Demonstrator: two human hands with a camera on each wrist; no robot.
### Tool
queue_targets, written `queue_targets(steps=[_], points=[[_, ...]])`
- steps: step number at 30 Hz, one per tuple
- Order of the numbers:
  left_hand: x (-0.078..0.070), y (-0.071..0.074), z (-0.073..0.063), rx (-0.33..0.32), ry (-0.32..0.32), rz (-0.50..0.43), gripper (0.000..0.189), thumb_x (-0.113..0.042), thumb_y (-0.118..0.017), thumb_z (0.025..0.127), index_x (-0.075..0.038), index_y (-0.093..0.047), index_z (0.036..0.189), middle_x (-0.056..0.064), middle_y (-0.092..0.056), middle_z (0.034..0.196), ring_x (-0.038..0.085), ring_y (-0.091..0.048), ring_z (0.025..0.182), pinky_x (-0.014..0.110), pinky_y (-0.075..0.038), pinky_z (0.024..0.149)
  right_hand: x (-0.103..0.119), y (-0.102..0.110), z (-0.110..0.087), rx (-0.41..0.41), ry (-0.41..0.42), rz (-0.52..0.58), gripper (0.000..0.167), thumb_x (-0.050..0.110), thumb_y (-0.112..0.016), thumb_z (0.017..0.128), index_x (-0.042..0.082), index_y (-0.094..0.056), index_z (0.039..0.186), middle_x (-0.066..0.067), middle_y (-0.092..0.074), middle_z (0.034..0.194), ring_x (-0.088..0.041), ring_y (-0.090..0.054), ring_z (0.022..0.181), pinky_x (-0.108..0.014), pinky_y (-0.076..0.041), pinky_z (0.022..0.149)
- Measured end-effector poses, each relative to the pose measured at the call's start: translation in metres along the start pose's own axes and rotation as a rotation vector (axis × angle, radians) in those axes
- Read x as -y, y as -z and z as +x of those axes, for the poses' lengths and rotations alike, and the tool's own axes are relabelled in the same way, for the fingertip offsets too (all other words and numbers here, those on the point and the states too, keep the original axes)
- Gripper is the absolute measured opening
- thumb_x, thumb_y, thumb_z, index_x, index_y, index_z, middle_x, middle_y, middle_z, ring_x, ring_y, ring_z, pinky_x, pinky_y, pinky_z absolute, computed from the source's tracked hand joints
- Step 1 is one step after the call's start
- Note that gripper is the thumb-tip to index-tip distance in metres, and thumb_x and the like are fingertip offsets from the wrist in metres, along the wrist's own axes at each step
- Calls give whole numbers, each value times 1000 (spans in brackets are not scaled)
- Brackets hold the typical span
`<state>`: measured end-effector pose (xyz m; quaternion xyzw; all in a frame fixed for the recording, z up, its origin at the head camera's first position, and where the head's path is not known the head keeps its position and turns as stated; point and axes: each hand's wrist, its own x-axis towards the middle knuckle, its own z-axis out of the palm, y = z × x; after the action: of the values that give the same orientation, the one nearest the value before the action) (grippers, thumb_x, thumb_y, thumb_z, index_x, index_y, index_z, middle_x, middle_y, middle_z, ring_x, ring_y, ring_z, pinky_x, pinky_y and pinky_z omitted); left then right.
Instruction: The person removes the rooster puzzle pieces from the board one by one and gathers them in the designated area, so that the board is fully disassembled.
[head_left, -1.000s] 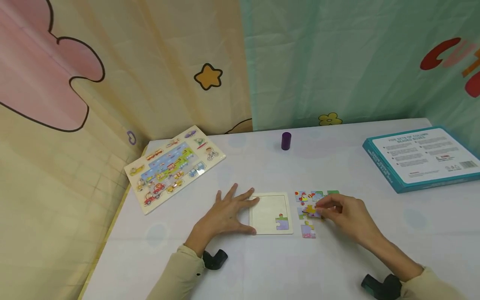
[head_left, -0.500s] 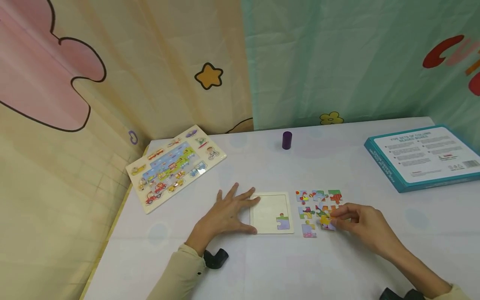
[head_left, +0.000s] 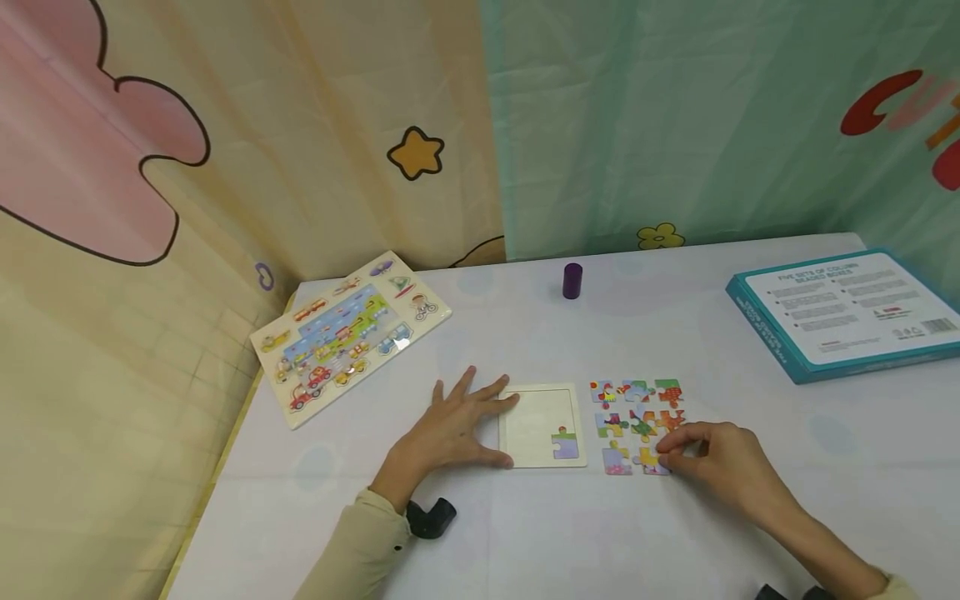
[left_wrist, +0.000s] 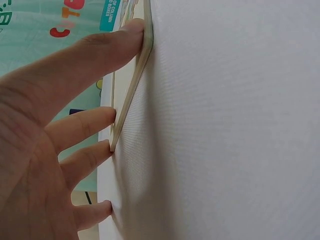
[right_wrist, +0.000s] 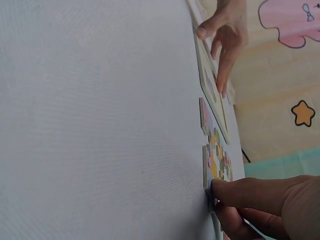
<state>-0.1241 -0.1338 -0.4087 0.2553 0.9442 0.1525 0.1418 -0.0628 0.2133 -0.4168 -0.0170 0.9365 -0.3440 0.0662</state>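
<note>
A cream puzzle tray lies flat, with one purple-and-green jigsaw piece in its lower right corner. My left hand spreads its fingers along the tray's left side, thumb and fingertips at the edge; the left wrist view shows the thumb on the tray's corner. To the right of the tray, several loose jigsaw pieces lie in rows. My right hand pinches a yellow jigsaw piece between thumb and fingers at the bottom row. In the right wrist view this piece is close over the white cloth.
A vehicle-picture puzzle board lies at the back left. Near the back edge stands a purple cylinder. A teal-edged flat box occupies the right side. Printed curtains hang behind the white-covered table.
My right hand has brought the yellow jigsaw piece from over the middle rows down to the bottom row, uncovering the pieces there. The left hand stays at the tray.
</note>
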Motion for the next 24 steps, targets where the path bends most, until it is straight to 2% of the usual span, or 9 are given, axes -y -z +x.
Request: queue_targets(steps=[5,11,14,19,24], points=[[-1,1,0,2,0,1,88,-55,-83,70,-26,-50,145,-5,-29,159,38,-8,149,75,-9,107,0,3,-1,3,8,-10,7,19,-80,80,19,-76,87,8,-60,67,-9,-44,57,-25,-34,52],[-2,3,0,9,5,6,88,-56,-83,69,-26,-50,146,-5,-29,159,38,-7,149,75,-9,107,14,6,10,-37,109,-2,15,23,-81,81,17,-78,94,7,-59,71,-10,-42,59,-25,-32,50],[-1,2,0,7,2,11,88,-56,-83,70,-26,-50,145,-4,-30,159,39,-8,149,75,-10,106,27,-3,17,-3,184,34,17,19,-81,81,14,-77,98,8,-64,80,-9,-43,58,-23,-35,48],[0,0,1,6,3,9,88,-57,-82,70,-27,-50,146,-5,-29,159,38,-8,149,75,-10,106,50,-30,27,66,291,3,27,17,-82,79,13,-76,106,12,-62,83,-4,-44,59,-23,-39,53],[0,0,0,3,2,3,87,-57,-82,69,-28,-50,145,-6,-29,159,38,-8,149,75,-10,107,63,-48,30,63,305,-81,29,19,-84,77,15,-77,105,14,-54,76,-6,-44,68,-24,-37,58]])
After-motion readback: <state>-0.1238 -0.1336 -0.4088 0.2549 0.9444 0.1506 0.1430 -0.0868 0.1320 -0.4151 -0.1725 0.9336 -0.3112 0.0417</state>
